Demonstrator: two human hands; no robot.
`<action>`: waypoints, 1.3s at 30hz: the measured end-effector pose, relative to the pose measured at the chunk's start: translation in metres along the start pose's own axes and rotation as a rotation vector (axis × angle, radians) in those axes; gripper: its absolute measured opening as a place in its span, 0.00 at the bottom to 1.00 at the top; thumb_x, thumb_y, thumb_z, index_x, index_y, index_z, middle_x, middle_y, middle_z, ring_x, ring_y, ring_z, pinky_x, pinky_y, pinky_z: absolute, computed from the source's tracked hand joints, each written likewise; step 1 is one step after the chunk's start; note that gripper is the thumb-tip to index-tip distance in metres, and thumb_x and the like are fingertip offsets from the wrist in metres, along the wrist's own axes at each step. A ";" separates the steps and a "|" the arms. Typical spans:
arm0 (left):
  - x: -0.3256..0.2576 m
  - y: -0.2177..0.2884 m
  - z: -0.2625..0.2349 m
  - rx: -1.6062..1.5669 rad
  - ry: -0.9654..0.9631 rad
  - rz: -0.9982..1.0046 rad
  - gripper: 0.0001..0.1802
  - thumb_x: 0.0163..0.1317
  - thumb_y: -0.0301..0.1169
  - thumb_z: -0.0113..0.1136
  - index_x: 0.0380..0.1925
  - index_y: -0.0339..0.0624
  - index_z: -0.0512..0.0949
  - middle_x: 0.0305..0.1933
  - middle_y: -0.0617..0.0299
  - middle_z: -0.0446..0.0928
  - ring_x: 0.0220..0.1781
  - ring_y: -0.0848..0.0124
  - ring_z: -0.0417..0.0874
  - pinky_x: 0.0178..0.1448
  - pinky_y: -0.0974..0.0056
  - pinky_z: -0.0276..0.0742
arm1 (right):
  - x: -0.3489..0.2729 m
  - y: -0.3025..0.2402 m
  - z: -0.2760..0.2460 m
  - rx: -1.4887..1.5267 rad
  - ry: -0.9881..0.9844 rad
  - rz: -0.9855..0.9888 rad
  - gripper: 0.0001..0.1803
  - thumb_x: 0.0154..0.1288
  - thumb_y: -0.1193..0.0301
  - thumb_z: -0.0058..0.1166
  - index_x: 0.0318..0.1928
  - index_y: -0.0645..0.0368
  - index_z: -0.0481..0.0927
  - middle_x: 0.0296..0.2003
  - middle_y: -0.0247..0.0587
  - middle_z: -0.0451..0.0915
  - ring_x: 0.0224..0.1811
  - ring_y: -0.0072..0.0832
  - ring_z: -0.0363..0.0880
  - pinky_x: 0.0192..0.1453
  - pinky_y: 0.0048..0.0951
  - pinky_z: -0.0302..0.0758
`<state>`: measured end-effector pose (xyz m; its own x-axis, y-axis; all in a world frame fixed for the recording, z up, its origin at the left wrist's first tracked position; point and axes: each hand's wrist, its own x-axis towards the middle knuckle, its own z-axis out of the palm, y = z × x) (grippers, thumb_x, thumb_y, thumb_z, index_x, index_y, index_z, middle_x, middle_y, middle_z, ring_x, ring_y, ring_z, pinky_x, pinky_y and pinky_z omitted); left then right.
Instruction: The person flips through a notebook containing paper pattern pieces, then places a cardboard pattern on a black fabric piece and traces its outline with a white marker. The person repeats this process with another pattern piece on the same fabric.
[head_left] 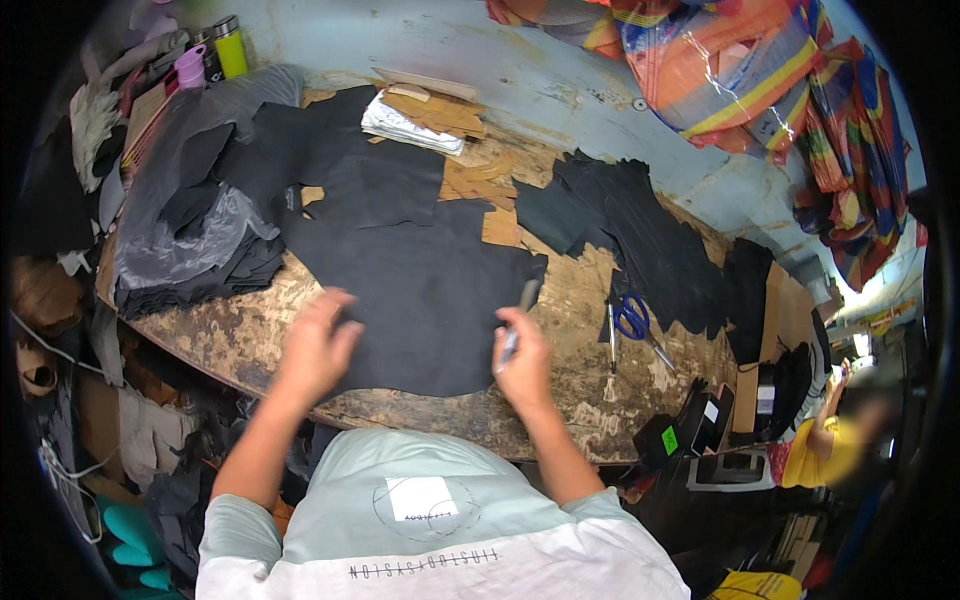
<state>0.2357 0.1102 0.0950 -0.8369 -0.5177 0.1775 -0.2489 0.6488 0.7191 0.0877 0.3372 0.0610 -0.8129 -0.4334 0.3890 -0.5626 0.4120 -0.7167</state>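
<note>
A large black sheet of leather-like material [415, 300] lies spread over the worn wooden table [225, 345], its near edge close to my body. At the sheet's left edge is my left hand [322, 338], open, with its fingers apart and slightly bent and nothing in them. Over the right edge, my right hand [524, 358] is closed around a slim silver tool [509, 346], pen-like or knife-like; its exact kind cannot be made out.
Blue-handled scissors [633, 316] and a thin pen-like rod [612, 338] lie to the right. Black pieces [640, 230] are piled behind them. Papers [412, 125] and brown templates [470, 182] sit at the back, plastic-covered black material [195, 235] at left. A person in yellow [815, 455] is far right.
</note>
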 end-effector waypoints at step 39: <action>0.044 -0.035 -0.022 -0.023 0.010 0.140 0.09 0.43 0.17 0.49 0.21 0.38 0.79 0.25 0.56 0.79 0.29 0.61 0.80 0.35 0.64 0.72 | 0.151 0.059 -0.014 0.236 0.452 -0.124 0.14 0.49 0.89 0.52 0.32 0.58 0.69 0.26 0.26 0.66 0.26 0.14 0.63 0.30 0.17 0.64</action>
<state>0.2186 0.0526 0.0927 -0.8578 -0.4283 0.2841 -0.1185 0.7026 0.7016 -0.0706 0.3071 0.0860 -0.7554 -0.0574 0.6528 -0.6520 0.1653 -0.7399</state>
